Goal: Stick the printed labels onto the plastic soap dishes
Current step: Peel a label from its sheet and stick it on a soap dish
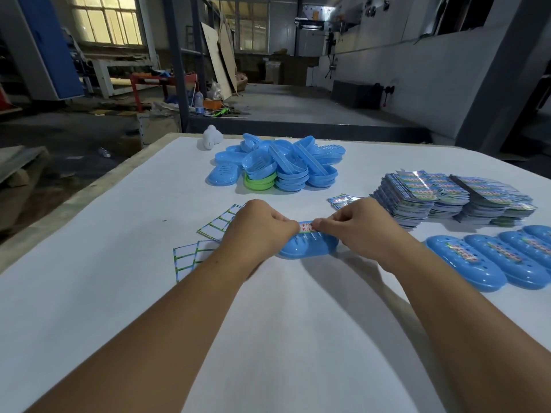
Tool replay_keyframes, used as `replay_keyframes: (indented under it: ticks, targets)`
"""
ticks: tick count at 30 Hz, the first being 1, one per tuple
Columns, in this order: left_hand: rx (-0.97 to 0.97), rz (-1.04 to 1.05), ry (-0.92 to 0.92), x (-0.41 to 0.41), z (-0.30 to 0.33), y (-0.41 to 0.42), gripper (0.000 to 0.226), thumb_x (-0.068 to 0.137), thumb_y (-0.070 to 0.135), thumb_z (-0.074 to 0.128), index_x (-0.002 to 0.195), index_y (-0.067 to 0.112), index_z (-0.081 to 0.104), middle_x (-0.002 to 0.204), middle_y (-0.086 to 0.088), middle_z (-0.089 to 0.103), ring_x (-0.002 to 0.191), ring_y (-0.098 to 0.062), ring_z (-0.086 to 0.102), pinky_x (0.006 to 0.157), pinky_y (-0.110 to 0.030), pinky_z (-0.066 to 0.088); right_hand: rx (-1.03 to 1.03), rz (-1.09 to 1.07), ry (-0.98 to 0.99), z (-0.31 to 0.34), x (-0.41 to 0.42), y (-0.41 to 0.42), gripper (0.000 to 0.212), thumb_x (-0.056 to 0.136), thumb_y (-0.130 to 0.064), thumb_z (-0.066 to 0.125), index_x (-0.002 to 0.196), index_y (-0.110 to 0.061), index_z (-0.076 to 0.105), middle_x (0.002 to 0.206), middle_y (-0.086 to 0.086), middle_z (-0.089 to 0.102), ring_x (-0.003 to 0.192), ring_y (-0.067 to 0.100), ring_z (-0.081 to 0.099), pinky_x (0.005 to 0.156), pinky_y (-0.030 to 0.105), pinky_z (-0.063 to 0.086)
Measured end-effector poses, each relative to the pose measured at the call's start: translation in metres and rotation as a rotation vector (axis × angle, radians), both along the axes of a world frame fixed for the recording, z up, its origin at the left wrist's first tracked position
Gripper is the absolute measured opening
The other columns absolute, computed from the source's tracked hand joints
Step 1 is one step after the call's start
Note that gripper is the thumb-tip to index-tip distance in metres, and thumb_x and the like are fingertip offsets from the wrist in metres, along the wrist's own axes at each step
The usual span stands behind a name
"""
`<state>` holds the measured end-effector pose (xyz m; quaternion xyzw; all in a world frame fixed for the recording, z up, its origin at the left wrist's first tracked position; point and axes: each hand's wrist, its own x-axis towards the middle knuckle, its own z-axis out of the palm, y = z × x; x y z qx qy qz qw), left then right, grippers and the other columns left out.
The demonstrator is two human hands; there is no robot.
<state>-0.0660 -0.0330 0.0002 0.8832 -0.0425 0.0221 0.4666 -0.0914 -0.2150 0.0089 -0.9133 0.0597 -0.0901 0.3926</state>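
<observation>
A blue plastic soap dish [310, 247] lies upside down on the white table, right in front of me. A printed label [304, 227] with red characters rests across its top. My left hand [262, 226] pinches the label's left end and my right hand [354, 222] pinches its right end, both pressing down on the dish. Most of the label is hidden under my fingers.
A heap of blue and green dishes [277, 165] sits at the back. Label stacks [447, 198] stand at the right, labelled dishes [507, 260] in a row at the right edge. Empty backing sheets [193, 251] lie left of my hands. A white object [212, 137] is at the far edge.
</observation>
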Motion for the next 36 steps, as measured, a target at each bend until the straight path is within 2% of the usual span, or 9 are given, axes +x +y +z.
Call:
replay_keyframes:
  ticks: [4,11,16,20,23,29,31,33,36]
  targets:
    - [0.138,0.029,-0.039,-0.004,0.002,0.001,0.016,0.073,0.037,0.071,0.067,0.022,0.077,0.066,0.003,0.072,0.073,-0.020,0.068,0.070,-0.035,0.056,-0.085,0.013,0.001,-0.001,0.001,0.001,0.037,0.083,-0.047,0.078,0.064,-0.016,0.076,0.045,-0.005,0.047,0.039,0.010,0.033,0.046,0.026,0.028]
    - [0.236,0.027,-0.061,-0.002,0.002,0.002,0.018,0.073,0.040,0.072,0.068,0.023,0.077,0.062,0.003,0.070,0.069,-0.018,0.069,0.065,-0.031,0.054,-0.105,0.026,0.017,0.000,0.001,0.002,0.033,0.083,-0.048,0.078,0.069,-0.018,0.079,0.055,0.002,0.057,0.044,0.009,0.035,0.050,0.027,0.031]
    - [0.302,0.027,-0.084,-0.002,0.001,0.001,0.022,0.072,0.047,0.072,0.070,0.026,0.075,0.070,0.005,0.071,0.075,-0.017,0.068,0.062,-0.027,0.049,-0.140,-0.003,0.023,0.000,0.001,0.004,0.034,0.082,-0.047,0.079,0.066,-0.017,0.078,0.055,0.002,0.062,0.044,0.009,0.039,0.050,0.027,0.034]
    - [0.381,0.048,-0.146,-0.003,0.001,-0.001,0.027,0.073,0.055,0.070,0.070,0.029,0.068,0.087,0.013,0.070,0.090,-0.016,0.065,0.063,-0.028,0.042,-0.232,-0.064,-0.006,0.000,0.001,0.009,0.035,0.077,-0.049,0.079,0.056,-0.023,0.071,0.053,-0.004,0.066,0.048,0.010,0.053,0.050,0.025,0.039]
    - [0.494,0.073,-0.231,-0.004,-0.002,-0.007,0.033,0.078,0.062,0.064,0.076,0.029,0.061,0.082,0.010,0.064,0.085,-0.020,0.062,0.064,-0.029,0.039,-0.364,-0.123,-0.057,-0.002,0.000,0.016,0.037,0.077,-0.055,0.076,0.059,-0.024,0.067,0.058,-0.005,0.066,0.058,0.014,0.062,0.053,0.028,0.047]
    - [0.607,0.085,-0.303,0.000,-0.004,-0.012,0.037,0.083,0.060,0.056,0.091,0.024,0.061,0.093,0.001,0.065,0.088,-0.026,0.061,0.071,-0.033,0.048,-0.531,-0.172,-0.078,0.003,0.002,0.022,0.039,0.077,-0.060,0.072,0.065,-0.023,0.069,0.062,-0.005,0.066,0.066,0.019,0.064,0.053,0.025,0.043]
    - [0.558,0.073,-0.234,0.003,-0.005,-0.008,0.040,0.082,0.063,0.057,0.090,0.024,0.058,0.093,0.003,0.064,0.088,-0.025,0.061,0.073,-0.034,0.049,-0.535,-0.164,-0.071,0.003,0.001,0.021,0.039,0.077,-0.063,0.071,0.078,-0.024,0.071,0.077,-0.007,0.070,0.076,0.019,0.066,0.059,0.028,0.048]
    - [0.482,0.051,-0.167,0.006,-0.008,-0.004,0.043,0.079,0.067,0.060,0.086,0.026,0.054,0.089,0.007,0.061,0.087,-0.021,0.060,0.073,-0.034,0.048,-0.535,-0.134,-0.066,0.003,0.000,0.017,0.050,0.077,-0.067,0.070,0.108,-0.027,0.068,0.103,-0.008,0.068,0.098,0.021,0.064,0.073,0.033,0.051]
    - [0.365,0.014,-0.143,0.008,-0.012,-0.004,0.040,0.078,0.065,0.066,0.086,0.029,0.049,0.084,0.011,0.058,0.085,-0.017,0.059,0.072,-0.034,0.048,-0.518,-0.004,-0.097,0.005,-0.003,0.013,0.058,0.086,-0.054,0.069,0.136,-0.028,0.056,0.125,-0.005,0.064,0.115,0.019,0.058,0.090,0.034,0.049]
